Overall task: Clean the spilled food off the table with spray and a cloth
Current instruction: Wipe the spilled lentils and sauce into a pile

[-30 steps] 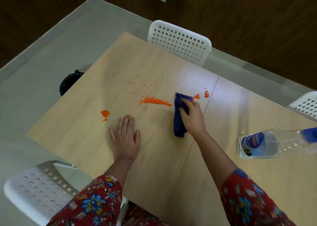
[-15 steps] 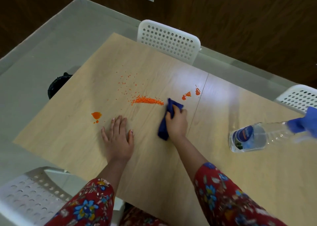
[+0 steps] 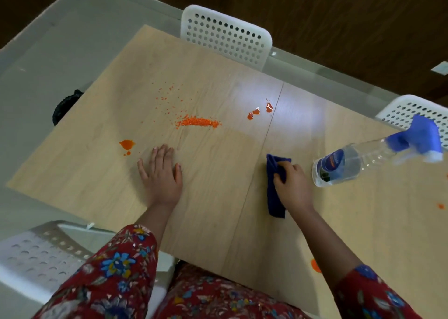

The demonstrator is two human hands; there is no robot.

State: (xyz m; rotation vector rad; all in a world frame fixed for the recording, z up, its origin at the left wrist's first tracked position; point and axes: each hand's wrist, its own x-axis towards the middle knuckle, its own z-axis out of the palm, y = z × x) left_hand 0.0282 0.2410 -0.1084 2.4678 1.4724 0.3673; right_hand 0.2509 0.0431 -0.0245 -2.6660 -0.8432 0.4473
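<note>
My right hand grips a dark blue cloth against the wooden table, just left of a clear spray bottle with a blue trigger head. My left hand rests flat on the table with straight fingers. A heap of orange crumbs lies beyond the hands, with scattered bits further back. Orange sauce blots sit at the left and near the table's seam. Smaller orange spots show at the right and beside my right forearm.
White perforated chairs stand at the far side, the far right and the near left. A black object lies on the floor past the table's left edge.
My right hand has drawn the cloth back toward me and to the right, away from the crumb heap, ending beside the spray bottle. My left hand has stayed flat in place.
</note>
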